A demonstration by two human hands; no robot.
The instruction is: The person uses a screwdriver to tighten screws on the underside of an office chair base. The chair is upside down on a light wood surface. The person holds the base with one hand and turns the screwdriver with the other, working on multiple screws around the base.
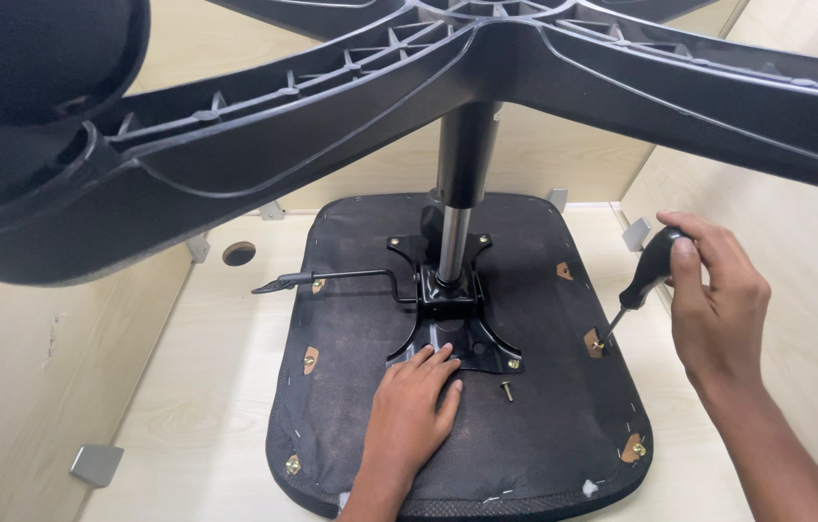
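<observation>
A black five-arm chair base (486,68) spans the top of the frame, turned underside up, its ribbed arms reaching to the upper left and right; from its hub a gas cylinder (457,213) drops to the centre, into a black metal mounting plate (449,324); the plate sits on the dark fabric underside of a chair seat (534,425), which fills the lower middle and lies on a pale wooden surface (206,367); a thin lever (331,278) sticks out from the plate toward the left. The right hand (713,300), at the right of the frame, is clenched around the black handle of a screwdriver (643,282), whose tip meets a brass fitting (597,342) at the seat's right edge; the left hand (414,401), lower centre, lies flat with fingers released, fingertips touching the plate's near edge; a loose bolt (505,391) lies just right of that hand.
</observation>
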